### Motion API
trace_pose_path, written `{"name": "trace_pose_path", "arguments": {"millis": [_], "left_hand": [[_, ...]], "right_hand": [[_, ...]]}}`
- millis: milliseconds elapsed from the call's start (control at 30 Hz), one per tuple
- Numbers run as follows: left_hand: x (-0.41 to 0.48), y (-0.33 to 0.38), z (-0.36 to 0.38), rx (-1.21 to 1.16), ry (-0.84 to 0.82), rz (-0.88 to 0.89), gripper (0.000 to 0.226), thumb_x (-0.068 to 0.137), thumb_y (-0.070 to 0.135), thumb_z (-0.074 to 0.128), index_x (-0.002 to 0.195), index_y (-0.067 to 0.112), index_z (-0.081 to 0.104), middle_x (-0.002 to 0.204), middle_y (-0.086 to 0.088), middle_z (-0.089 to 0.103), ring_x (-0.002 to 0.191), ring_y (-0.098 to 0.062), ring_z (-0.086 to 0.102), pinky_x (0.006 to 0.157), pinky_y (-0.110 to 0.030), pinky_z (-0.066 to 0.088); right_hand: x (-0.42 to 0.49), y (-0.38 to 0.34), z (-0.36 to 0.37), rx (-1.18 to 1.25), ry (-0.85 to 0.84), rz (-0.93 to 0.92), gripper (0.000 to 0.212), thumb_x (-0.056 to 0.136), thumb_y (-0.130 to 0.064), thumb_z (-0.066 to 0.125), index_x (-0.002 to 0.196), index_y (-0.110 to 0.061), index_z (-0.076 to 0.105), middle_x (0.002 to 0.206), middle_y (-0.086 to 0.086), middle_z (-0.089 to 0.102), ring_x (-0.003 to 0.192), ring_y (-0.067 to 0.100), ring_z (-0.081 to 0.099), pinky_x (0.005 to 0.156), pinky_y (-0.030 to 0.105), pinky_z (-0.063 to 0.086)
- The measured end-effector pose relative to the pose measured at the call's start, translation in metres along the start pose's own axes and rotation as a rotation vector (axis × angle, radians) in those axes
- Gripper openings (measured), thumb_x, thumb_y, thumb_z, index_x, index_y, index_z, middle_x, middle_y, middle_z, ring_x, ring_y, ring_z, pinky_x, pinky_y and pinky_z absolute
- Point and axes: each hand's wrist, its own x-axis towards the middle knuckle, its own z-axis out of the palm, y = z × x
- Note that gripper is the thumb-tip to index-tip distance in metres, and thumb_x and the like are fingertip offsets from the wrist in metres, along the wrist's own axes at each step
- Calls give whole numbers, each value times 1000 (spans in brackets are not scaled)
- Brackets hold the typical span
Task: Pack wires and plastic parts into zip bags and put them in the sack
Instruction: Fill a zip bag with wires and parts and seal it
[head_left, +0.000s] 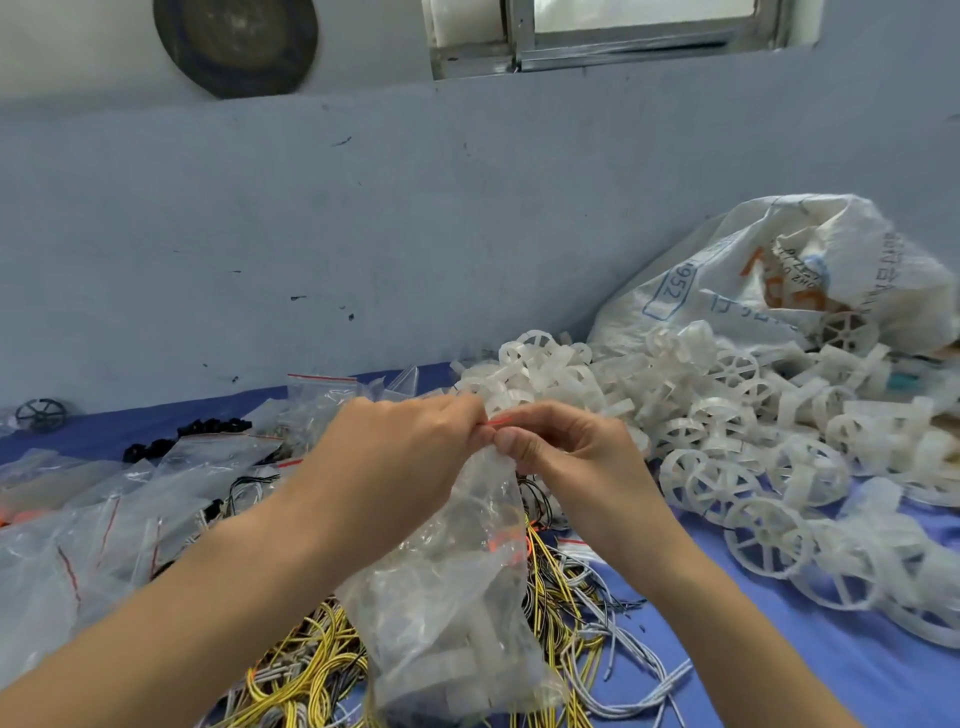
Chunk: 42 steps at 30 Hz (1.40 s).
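Observation:
A clear zip bag (457, 597) with a red seal line hangs in the middle, holding white plastic parts. My left hand (400, 447) and my right hand (561, 447) both pinch its top edge, fingertips almost meeting at the red strip. Under the bag lies a tangle of yellow, black and grey wires (571, 597). A heap of white plastic wheel parts (727, 447) spreads to the right. The white woven sack (753, 270) slumps against the wall at the back right, its mouth open toward the heap.
Several empty and filled zip bags (130, 499) cover the left side of the blue cloth (857, 675). Black plastic parts (208, 431) lie among them, and a dark wheel (40, 414) stands at the far left. A grey-blue wall runs close behind.

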Motion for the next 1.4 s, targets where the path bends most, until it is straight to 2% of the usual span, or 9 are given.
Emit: {"name": "trace_pose_path", "arguments": {"millis": [200, 433, 567, 700, 833, 933, 1067, 1200, 1400], "left_hand": [[-5, -1, 1, -150, 90, -16, 29, 100, 36, 32, 87, 26, 56, 65, 7, 59, 57, -19, 58, 48, -31, 34], [3, -14, 0, -503, -96, -51, 35, 101, 47, 34, 77, 29, 52, 64, 7, 59, 62, -11, 56, 57, -36, 44], [0, -18, 1, -475, -203, -31, 32, 97, 51, 38, 79, 28, 52, 65, 9, 54, 63, -5, 50, 55, -29, 36], [-13, -25, -5, -564, -219, -95, 32, 96, 48, 41, 76, 27, 55, 62, 14, 56, 56, -4, 52, 56, -27, 41], [-30, -40, -14, -624, -268, -123, 31, 99, 39, 45, 71, 28, 52, 62, 17, 59, 51, -6, 53, 54, -21, 43], [-46, -47, -17, -525, -254, -117, 35, 94, 57, 33, 71, 34, 48, 64, 14, 58, 55, -6, 54, 54, -20, 41], [-67, -58, -17, -401, -189, -106, 53, 85, 74, 10, 83, 39, 50, 67, 12, 58, 62, -6, 57, 61, -33, 50], [-73, -63, -17, -483, -170, -108, 40, 93, 64, 24, 83, 39, 54, 68, 13, 59, 65, -9, 59, 62, -36, 50], [-55, -55, -30, -552, -114, -135, 24, 79, 58, 40, 86, 46, 60, 78, 24, 64, 84, 1, 61, 68, -16, 46]], "right_hand": [[-3, -1, 10, 58, 41, 34, 11, 87, -36, 69, 91, -28, 74, 85, -9, 74, 80, 4, 66, 72, 17, 50], [-4, 0, 27, 162, 107, 93, 14, 94, -28, 62, 92, -16, 69, 78, -2, 70, 74, 10, 63, 70, 24, 54], [-5, -1, 31, 167, 126, 100, 14, 96, -23, 60, 92, -14, 70, 75, 1, 70, 69, 8, 61, 67, 19, 51], [-2, -4, 29, 151, 204, 90, 11, 94, -23, 62, 87, -16, 69, 61, -9, 62, 60, 4, 58, 60, 14, 46], [-1, -6, 23, 144, 247, 78, 13, 93, -25, 64, 88, -15, 69, 63, -8, 61, 62, 6, 60, 62, 16, 48], [-1, -6, 23, 138, 261, 90, 13, 92, -25, 64, 89, -15, 70, 64, -7, 62, 64, 8, 61, 65, 20, 49], [0, -6, 19, 116, 293, 101, 11, 92, -25, 65, 85, -18, 71, 62, -7, 62, 64, 9, 62, 65, 18, 49], [-1, -7, 16, 98, 311, 95, 11, 92, -24, 65, 84, -18, 71, 60, -8, 63, 62, 6, 60, 61, 12, 47], [-3, -14, 6, 120, 380, 118, 12, 92, -26, 65, 85, -17, 70, 59, -10, 61, 62, 6, 56, 63, 18, 47]]}}
